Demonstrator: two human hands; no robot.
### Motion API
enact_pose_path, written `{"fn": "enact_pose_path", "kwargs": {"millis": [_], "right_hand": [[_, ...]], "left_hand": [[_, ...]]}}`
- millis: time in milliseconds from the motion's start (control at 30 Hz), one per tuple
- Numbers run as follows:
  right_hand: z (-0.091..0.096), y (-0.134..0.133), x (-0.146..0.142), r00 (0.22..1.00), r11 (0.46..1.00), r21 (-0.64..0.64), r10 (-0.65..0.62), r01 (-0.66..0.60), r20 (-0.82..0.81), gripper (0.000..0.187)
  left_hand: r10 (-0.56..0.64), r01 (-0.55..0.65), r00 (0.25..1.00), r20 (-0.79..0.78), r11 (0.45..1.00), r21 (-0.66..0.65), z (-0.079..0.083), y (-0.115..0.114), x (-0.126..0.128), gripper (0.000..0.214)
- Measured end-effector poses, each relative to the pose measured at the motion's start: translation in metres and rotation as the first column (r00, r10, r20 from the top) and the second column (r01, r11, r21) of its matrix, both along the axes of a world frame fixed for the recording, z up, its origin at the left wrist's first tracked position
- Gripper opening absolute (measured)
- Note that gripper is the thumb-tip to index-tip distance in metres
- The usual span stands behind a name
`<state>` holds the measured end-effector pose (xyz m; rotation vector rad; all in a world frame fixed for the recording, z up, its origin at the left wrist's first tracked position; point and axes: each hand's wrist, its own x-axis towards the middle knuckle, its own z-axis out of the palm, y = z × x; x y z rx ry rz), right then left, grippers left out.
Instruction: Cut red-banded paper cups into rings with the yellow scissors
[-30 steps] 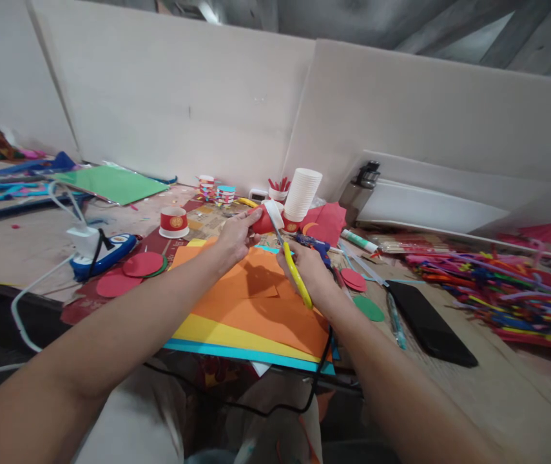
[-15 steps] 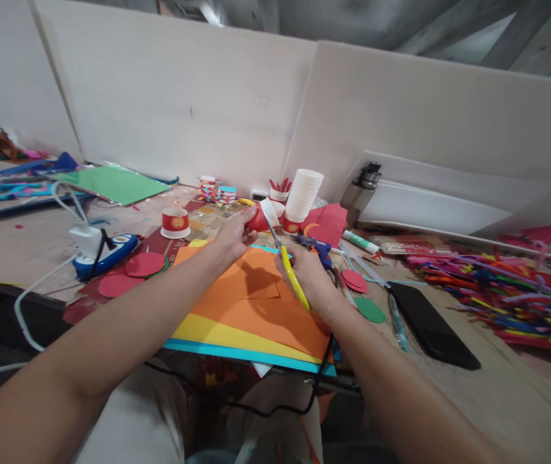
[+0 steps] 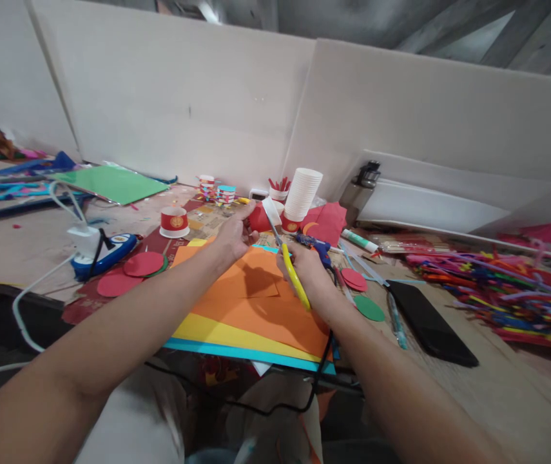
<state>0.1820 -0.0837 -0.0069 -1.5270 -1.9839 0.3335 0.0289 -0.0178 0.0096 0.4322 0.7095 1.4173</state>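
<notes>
My left hand (image 3: 232, 237) is closed round a red paper cup (image 3: 260, 218) held on its side above the table. My right hand (image 3: 307, 270) grips yellow-handled scissors (image 3: 290, 270), and their blades reach up into the white rim of the cup. Both hands hover over a stack of orange, yellow and blue paper sheets (image 3: 260, 309).
A stack of white cups (image 3: 303, 193), a red cup (image 3: 174, 222), red paper circles (image 3: 133, 267) and a green one (image 3: 369, 309), a blue glue gun (image 3: 316, 246), a black phone (image 3: 427, 322), a pile of coloured pipe cleaners (image 3: 502, 290), a charger with white cable (image 3: 86, 245), a green sheet (image 3: 111, 183).
The cup has turned slightly in my left hand and the scissors have shifted a little against its rim. Both arms stay in about the same place.
</notes>
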Motion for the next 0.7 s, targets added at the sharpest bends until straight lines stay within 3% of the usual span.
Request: {"fn": "enact_pose_path", "kwargs": {"millis": [167,367,700], "right_hand": [[0.0035,-0.002,0.0001,0.999,0.999,0.011,0.032,-0.032,0.02,0.014],[0.0044,-0.0035,-0.001,1.0,1.0,0.024,0.001,-0.002,0.021,0.019],[0.003,-0.0034,0.0001,1.0,1.0,0.016,0.006,-0.006,0.008,0.016]], "left_hand": [[0.034,-0.035,0.999,0.03,0.999,0.006,-0.0034,0.0045,-0.0017,0.011],[-0.02,0.016,0.999,0.049,0.997,0.075,-0.0048,-0.0025,0.0054,0.009],[-0.009,0.007,0.999,0.051,0.999,0.034,-0.0025,-0.0032,0.0037,0.018]]}}
